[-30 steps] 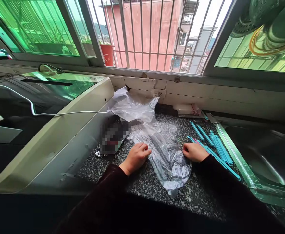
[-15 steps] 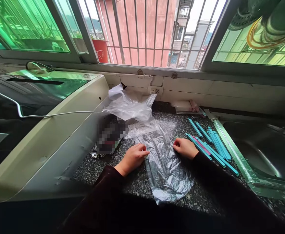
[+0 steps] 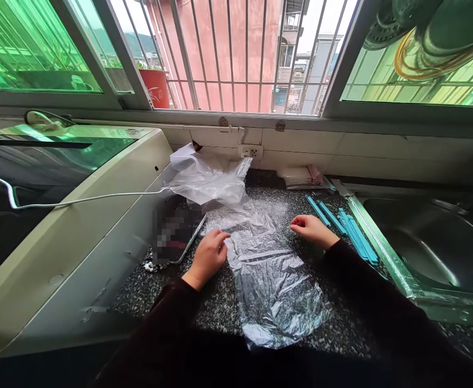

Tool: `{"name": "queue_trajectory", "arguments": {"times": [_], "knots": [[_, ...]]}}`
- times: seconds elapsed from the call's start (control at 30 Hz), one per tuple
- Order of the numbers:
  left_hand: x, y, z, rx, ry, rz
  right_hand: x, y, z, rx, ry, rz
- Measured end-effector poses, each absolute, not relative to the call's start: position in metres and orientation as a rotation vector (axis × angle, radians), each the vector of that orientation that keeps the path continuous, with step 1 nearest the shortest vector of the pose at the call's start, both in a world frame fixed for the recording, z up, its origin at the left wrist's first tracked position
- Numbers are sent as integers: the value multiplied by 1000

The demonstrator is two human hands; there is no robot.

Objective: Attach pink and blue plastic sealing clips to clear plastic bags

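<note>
A clear plastic bag point(image 3: 275, 280) lies flat on the speckled dark counter point(image 3: 216, 302) in front of me. My left hand point(image 3: 208, 253) pinches the bag's left edge near its top, fingers curled. My right hand point(image 3: 311, 229) has its fingers drawn together at the bag's right edge; I cannot tell whether it grips the film. A pile of more crumpled clear bags point(image 3: 210, 180) lies behind, against the wall. Several blue clip sticks point(image 3: 352, 229) lie just right of my right hand.
A white washing machine point(image 3: 78, 215) with a dark glass lid stands at the left, a white cable point(image 3: 78, 200) across it. A phone point(image 3: 174, 231) leans beside it. A steel sink point(image 3: 426, 248) is at the right. A barred window runs along the back.
Both hands have slid away from me along the bag's edges toward its top. The bag now lies flatter and more spread out on the counter.
</note>
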State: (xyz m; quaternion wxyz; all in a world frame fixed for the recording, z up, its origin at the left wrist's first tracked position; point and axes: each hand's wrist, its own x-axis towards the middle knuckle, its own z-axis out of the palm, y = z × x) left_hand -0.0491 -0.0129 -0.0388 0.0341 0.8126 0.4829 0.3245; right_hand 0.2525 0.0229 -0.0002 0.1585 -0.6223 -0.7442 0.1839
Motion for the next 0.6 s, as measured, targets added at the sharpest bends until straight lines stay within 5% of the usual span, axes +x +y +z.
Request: {"name": "queue_trajectory", "arguments": {"times": [0.33, 0.6], "knots": [[-32, 32, -41, 2398, 2005, 767, 204, 90, -12, -1787, -2250, 348], [-33, 37, -47, 2325, 1875, 841, 203, 102, -1, -1671, -2336, 238]]}}
